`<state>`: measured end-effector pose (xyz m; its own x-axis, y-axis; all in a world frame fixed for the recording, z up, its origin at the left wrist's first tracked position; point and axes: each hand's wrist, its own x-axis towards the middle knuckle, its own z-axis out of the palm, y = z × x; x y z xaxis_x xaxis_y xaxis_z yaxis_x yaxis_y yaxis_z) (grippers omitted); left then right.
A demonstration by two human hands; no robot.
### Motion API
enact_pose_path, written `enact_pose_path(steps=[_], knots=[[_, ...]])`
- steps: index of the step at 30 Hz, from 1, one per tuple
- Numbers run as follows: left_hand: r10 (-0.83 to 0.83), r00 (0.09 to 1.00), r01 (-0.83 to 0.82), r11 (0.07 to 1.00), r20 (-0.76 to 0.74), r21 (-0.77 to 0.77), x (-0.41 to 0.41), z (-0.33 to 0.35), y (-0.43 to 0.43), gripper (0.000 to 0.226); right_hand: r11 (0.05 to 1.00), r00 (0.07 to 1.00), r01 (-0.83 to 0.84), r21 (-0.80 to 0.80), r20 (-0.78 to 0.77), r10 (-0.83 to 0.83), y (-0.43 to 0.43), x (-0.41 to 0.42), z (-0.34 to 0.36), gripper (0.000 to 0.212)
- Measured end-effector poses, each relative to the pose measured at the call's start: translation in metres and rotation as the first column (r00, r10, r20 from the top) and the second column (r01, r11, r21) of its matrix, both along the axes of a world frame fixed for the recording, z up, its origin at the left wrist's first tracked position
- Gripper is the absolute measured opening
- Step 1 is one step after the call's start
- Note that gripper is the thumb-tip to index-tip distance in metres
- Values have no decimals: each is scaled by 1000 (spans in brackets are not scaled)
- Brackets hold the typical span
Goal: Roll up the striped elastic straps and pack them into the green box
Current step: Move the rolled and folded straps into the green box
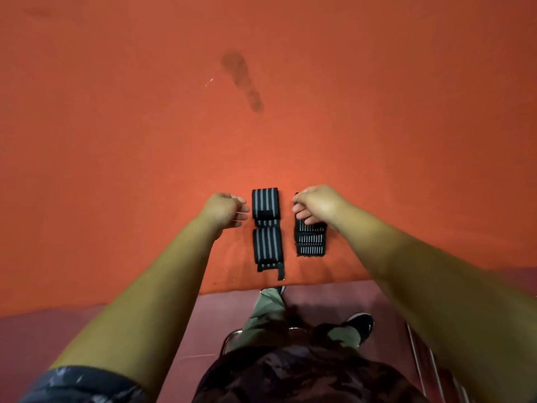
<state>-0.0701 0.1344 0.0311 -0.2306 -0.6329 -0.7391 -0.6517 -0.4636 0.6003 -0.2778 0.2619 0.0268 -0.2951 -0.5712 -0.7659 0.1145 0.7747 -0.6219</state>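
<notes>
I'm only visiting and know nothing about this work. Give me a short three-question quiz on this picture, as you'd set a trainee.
1. True or false: a green box stands on the orange-red felt table.
2. How many black elastic straps with grey stripes lie on it?
3. Which hand grips a strap? A: left hand. B: right hand. C: neither.
Key: 1 false, no green box is in view. 2 two, the left strap and the right strap, side by side and apart. 3 B, it pinches the right strap's far end; the left hand holds nothing.
</notes>
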Motion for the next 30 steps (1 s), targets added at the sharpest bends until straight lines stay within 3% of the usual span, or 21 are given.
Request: enact_pose_path(steps=[4, 9, 12, 14, 16, 19, 25, 30], knots=[[0, 1000, -2, 998, 28, 65, 25, -37, -8, 13, 988, 996, -89, 130, 36, 85, -23, 47, -23, 20], [-59, 996, 53, 994, 65, 91, 29, -84, -17, 14, 896, 978, -179, 407, -27, 208, -33, 99, -80, 7], [-129, 989, 124, 989, 66, 78, 22, -103, -22, 14, 871, 939, -247, 424, -119, 324, -28, 108, -115, 19], [-154, 986, 151, 987, 59, 53, 17, -113, -29, 9, 877, 940, -230, 423, -138, 313, -26, 114, -126, 19], [-163, 986, 163, 987, 39, 17, 13, -126, -37, 4, 864, 925, -224, 452, -181, 334, -24, 120, -132, 33], [-141, 990, 141, 990, 23, 0, 8, -147, -47, 21, 884, 913, -134, 448, -292, 286, -16, 126, -143, 61], [-103, 995, 103, 995, -9, 10, -7, -155, -46, 77, 929, 907, -40, 368, -378, 189, 1, 136, -152, 70], [-193, 981, 193, 981, 19, 9, -20, -156, -40, 42, 959, 911, 9, 284, -397, 109, 9, 146, -146, 67]])
